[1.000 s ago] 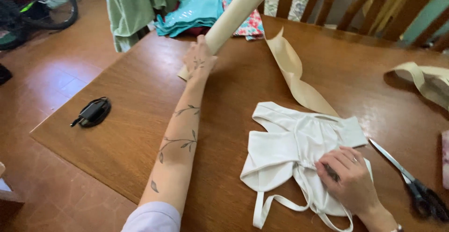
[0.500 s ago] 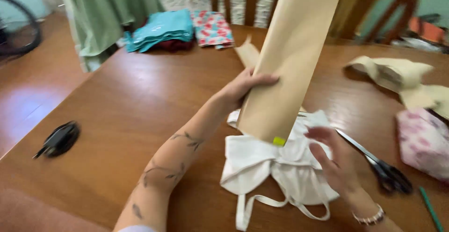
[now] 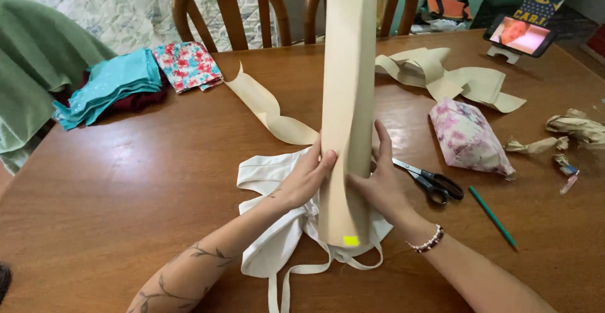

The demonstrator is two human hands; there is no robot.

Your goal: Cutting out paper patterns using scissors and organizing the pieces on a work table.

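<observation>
Tan paper roll [image 3: 345, 111] stands clasped between left hand [image 3: 307, 177] and right hand [image 3: 381, 184].

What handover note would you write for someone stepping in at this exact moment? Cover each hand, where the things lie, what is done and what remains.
Left hand grips the left side of the tan paper roll; right hand grips its right side.
The roll stands upright, its lower end on the white garment spread on the table.
Scissors and a green pencil lie right of the hands.
Done: roll brought over the garment.
Left: roll not yet unrolled.
</observation>
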